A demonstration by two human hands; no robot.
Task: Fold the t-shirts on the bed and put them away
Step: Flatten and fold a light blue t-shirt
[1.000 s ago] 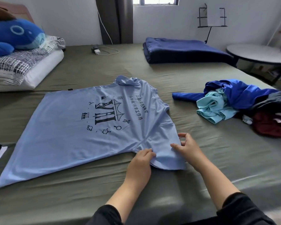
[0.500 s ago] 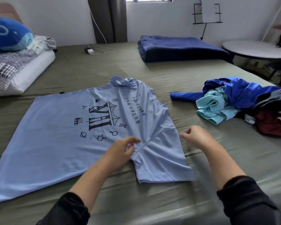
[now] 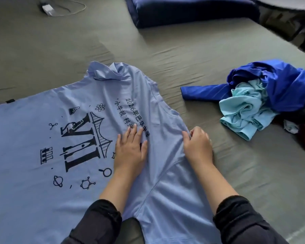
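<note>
Soft light-blue t-shirt with dark printed graphics lies spread on the olive, wrinkled bed. Left hand presses flat on it, fingers straight; right hand pinches its bunched edge. Crumpled glossy blue clothes pile sits near.

Black long sleeves pushed up, loose, wrinkled; forearms bare; no rings or watch visible.

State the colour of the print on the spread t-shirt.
Dark navy, almost black, print on the t-shirt; head view.
</note>
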